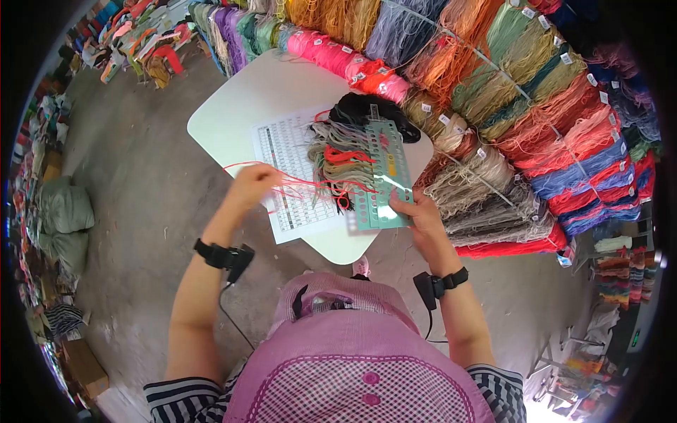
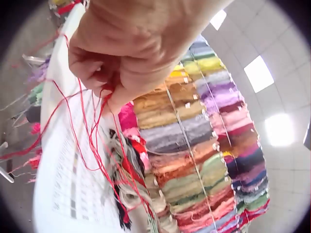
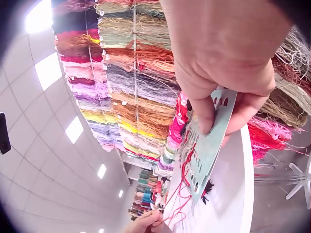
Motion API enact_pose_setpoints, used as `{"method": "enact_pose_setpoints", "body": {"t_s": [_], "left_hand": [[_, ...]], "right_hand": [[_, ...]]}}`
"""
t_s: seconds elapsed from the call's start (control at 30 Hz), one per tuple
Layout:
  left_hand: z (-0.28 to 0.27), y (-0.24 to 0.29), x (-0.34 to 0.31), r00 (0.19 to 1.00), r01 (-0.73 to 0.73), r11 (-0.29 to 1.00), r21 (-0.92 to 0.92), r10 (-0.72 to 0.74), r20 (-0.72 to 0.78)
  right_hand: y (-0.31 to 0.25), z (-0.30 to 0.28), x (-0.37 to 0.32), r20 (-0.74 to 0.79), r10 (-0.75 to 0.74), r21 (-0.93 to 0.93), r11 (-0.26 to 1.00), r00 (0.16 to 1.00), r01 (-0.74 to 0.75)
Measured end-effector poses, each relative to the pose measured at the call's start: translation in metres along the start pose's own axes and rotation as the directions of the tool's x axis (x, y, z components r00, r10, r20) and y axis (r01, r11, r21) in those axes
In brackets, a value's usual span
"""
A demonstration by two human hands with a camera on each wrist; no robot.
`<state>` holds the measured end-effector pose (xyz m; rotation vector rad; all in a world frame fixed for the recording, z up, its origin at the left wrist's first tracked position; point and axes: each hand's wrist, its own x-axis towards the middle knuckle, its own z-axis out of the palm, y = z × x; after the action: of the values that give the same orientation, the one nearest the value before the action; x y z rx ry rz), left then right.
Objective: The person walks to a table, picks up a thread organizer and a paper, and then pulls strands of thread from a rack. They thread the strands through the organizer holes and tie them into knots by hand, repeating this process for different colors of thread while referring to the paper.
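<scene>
My right hand (image 1: 421,213) grips the lower right corner of a pale green board with rows of punched holes (image 1: 384,169), thumb on top and fingers beneath. Grey, black and red thread hanks (image 1: 338,151) hang from holes along its left side. To the left, my left hand (image 1: 252,185) pinches several loose red threads (image 2: 92,141) between thumb and fingers. In the head view these strands run across to the board's lower left edge. A printed chart sheet (image 1: 289,211) lies on the white table (image 1: 233,106) under the threads and partly under the board.
A black yarn bundle (image 1: 352,113) lies beyond the board. Racks of coloured yarn hanks (image 1: 493,92) crowd the table's far and right sides, with pink yarn bundles (image 1: 324,51) along its far edge. Green sacks (image 1: 67,218) stand on the floor at the left.
</scene>
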<state>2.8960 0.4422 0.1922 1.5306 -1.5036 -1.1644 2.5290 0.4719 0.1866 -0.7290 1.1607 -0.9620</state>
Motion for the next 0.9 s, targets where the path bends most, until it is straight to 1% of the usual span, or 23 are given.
{"method": "enact_pose_setpoints", "body": {"t_s": [0.07, 0.1, 0.13, 0.17, 0.2, 0.27, 0.3, 0.33, 0.37, 0.4, 0.43, 0.47, 0.5, 0.53, 0.57, 0.6, 0.63, 0.67, 0.7, 0.73, 0.8, 0.87, 0.9], "left_hand": [[-0.031, -0.022, -0.003, 0.999, -0.002, 0.999, -0.047, 0.001, -0.035], [-0.041, -0.028, -0.007, 0.981, -0.042, 0.975, 0.220, 0.082, -0.175], [-0.048, -0.034, -0.009, 0.939, -0.037, 0.878, 0.477, 0.194, -0.286], [-0.051, -0.031, -0.017, 0.915, -0.030, 0.828, 0.560, 0.248, -0.318], [-0.048, -0.034, -0.019, 0.910, -0.019, 0.827, 0.562, 0.248, -0.334], [-0.030, -0.049, -0.019, 0.747, -0.068, 0.900, 0.430, 0.332, -0.576], [-0.020, -0.053, -0.021, 0.754, 0.033, 0.958, 0.285, 0.163, -0.636], [-0.009, -0.053, -0.024, 0.747, 0.035, 0.958, 0.283, 0.163, -0.645], [0.004, -0.051, -0.026, 0.753, 0.122, 0.965, 0.231, 0.061, -0.656], [0.015, -0.047, -0.025, 0.752, 0.207, 0.962, 0.178, -0.040, -0.658], [0.025, -0.043, -0.022, 0.752, 0.205, 0.963, 0.174, -0.041, -0.658], [0.034, -0.039, -0.019, 0.740, 0.237, 0.967, 0.092, -0.118, -0.663], [0.037, -0.038, -0.016, 0.726, 0.268, 0.963, 0.010, -0.195, -0.659], [0.037, -0.041, -0.014, 0.729, 0.266, 0.964, 0.007, -0.197, -0.656], [0.038, -0.046, -0.013, 0.733, 0.239, 0.971, 0.027, -0.162, -0.660], [0.037, -0.048, -0.010, 0.738, 0.208, 0.977, 0.052, -0.122, -0.663], [0.032, -0.051, -0.010, 0.743, 0.205, 0.977, 0.055, -0.119, -0.659], [0.025, -0.053, -0.014, 0.778, 0.142, 0.978, -0.155, -0.207, -0.594], [0.019, -0.053, -0.019, 0.812, 0.090, 0.928, -0.363, -0.279, -0.513], [0.011, -0.047, -0.025, 0.809, 0.093, 0.927, -0.363, -0.283, -0.515], [-0.007, -0.033, -0.037, 0.828, 0.262, 0.795, -0.547, -0.477, -0.295], [-0.016, -0.052, -0.037, 0.840, 0.258, 0.790, -0.556, -0.468, -0.275], [-0.020, -0.059, -0.040, 0.864, 0.265, 0.778, -0.569, -0.454, -0.218]], "right_hand": [[0.000, -0.003, 0.001, 0.014, -0.001, -0.023, 1.000, 1.000, 0.002], [-0.001, -0.002, 0.001, 0.003, 0.011, -0.062, 0.998, 1.000, -0.011], [-0.003, -0.001, 0.002, -0.005, 0.020, -0.101, 0.995, 1.000, -0.020], [-0.004, -0.002, 0.004, 0.009, 0.019, -0.105, 0.994, 1.000, -0.018], [-0.004, -0.005, 0.006, 0.034, 0.033, -0.077, 0.997, 0.999, -0.030], [-0.007, -0.007, 0.011, 0.078, 0.048, -0.058, 0.997, 0.996, -0.044], [-0.010, -0.007, 0.013, 0.100, 0.081, 0.008, 0.997, 0.992, -0.082], [-0.013, -0.007, 0.015, 0.120, 0.112, 0.074, 0.990, 0.986, -0.121], [-0.018, -0.007, 0.017, 0.121, 0.140, 0.151, 0.976, 0.983, -0.158], [-0.021, -0.002, 0.021, 0.122, 0.137, 0.147, 0.977, 0.983, -0.155], [-0.025, 0.003, 0.025, 0.139, 0.136, 0.189, 0.969, 0.981, -0.161], [-0.029, 0.010, 0.029, 0.156, 0.134, 0.231, 0.958, 0.979, -0.168], [-0.031, 0.019, 0.030, 0.134, 0.144, 0.172, 0.971, 0.980, -0.166], [-0.032, 0.023, 0.029, 0.129, 0.144, 0.170, 0.971, 0.981, -0.165], [-0.032, 0.025, 0.027, 0.092, 0.072, -0.026, 0.997, 0.993, -0.070], [-0.036, 0.032, 0.021, 0.070, -0.009, -0.220, 0.975, 0.997, 0.025], [-0.040, 0.037, 0.008, 0.024, -0.058, -0.200, 0.978, 0.998, 0.062], [-0.048, 0.042, -0.009, 0.019, -0.059, -0.199, 0.978, 0.998, 0.061], [-0.056, 0.044, -0.029, -0.050, -0.158, -0.179, 0.973, 0.986, 0.147], [-0.062, 0.044, -0.048, -0.116, -0.252, -0.165, 0.959, 0.961, 0.231], [-0.074, 0.022, -0.084, -0.176, -0.356, -0.186, 0.927, 0.918, 0.324], [-0.081, -0.009, -0.123, -0.245, -0.467, -0.153, 0.884, 0.849, 0.442], [-0.080, -0.036, -0.141, -0.280, -0.531, -0.144, 0.847, 0.800, 0.512]]}}
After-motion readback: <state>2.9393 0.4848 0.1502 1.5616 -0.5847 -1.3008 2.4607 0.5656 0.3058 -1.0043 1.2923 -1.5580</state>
